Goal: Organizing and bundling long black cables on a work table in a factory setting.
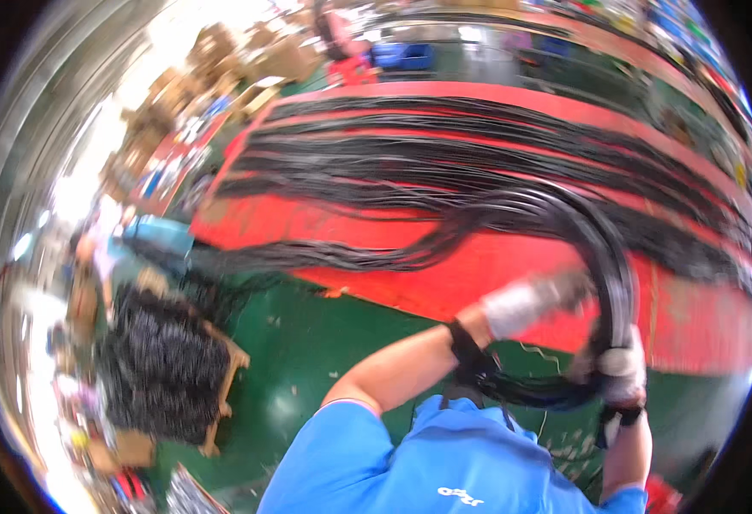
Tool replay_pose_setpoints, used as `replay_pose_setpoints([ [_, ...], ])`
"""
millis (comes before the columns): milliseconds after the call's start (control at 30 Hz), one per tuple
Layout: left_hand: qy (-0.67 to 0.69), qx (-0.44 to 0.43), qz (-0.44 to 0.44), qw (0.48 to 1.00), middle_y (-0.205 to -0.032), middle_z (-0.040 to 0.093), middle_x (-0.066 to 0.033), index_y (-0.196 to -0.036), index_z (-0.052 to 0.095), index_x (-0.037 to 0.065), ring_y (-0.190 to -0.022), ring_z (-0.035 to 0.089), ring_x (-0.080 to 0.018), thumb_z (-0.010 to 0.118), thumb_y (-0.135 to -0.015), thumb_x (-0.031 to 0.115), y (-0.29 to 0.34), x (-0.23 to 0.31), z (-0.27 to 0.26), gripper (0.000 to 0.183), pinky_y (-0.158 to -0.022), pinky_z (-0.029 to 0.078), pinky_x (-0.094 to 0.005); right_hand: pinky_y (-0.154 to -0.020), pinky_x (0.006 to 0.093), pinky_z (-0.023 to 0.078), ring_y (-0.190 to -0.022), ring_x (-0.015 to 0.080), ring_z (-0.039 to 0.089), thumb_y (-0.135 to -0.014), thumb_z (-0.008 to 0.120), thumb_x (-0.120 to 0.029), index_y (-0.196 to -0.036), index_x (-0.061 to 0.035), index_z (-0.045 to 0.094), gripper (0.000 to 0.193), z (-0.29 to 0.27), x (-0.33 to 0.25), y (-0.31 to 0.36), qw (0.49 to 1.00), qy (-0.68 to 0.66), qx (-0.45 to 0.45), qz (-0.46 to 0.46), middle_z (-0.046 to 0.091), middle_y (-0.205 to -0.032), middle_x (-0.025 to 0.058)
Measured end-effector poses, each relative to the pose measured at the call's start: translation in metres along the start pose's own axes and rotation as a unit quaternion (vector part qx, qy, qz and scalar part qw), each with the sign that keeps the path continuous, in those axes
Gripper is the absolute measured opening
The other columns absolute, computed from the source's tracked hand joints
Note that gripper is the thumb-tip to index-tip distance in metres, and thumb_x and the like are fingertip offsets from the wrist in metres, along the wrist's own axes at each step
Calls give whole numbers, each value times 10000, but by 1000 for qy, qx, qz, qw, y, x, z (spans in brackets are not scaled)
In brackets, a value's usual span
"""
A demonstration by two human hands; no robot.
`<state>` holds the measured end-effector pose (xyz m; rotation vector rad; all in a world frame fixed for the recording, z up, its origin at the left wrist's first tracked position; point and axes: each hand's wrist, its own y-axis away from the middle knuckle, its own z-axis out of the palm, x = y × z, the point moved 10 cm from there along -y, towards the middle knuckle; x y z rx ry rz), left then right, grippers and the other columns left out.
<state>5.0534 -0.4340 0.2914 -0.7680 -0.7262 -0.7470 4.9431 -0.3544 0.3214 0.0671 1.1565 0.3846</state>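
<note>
A thick bundle of black cables (611,274) is bent into a large loop in front of my body. My right hand (624,368), in a pale glove, is closed around the bundle at the loop's lower right. My left hand (539,303), also gloved, reaches inside the loop beside its right-hand side; motion smears its fingers, and I cannot tell if they touch the cables. From the loop's top, the bundle's tail trails left across the red table (487,274) and past its edge. Farther back, several long rows of black cables (376,154) lie side by side on the table.
On the green floor (286,368) at left, a wooden pallet (235,358) bears a heap of black cables (166,364). A light-blue container (163,231) stands by the table's left end. Cardboard boxes (286,62) are piled far left, with a blue bin (403,56) behind the table.
</note>
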Motion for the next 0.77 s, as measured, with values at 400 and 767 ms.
replay_pose_setpoints([
  [400,-7,100,-70,992,-798,459,49,-1040,554,27,-734,505,-81,804,-701,60,-42,-83,69,423,-626,422,-286,-504,278,498,-545,83,562,-973,681,-455,-1139,-123,686,372,-73,-49,-69,977,-23,213,1,647,-760,-71],
  [767,30,181,-123,975,-735,591,-41,-974,553,20,-600,606,-159,789,-719,116,-106,-157,111,360,-542,508,-317,-563,238,546,-642,63,645,-993,681,-400,-1225,-75,670,400,-145,-71,-60,995,-62,51,65,730,-893,-52],
])
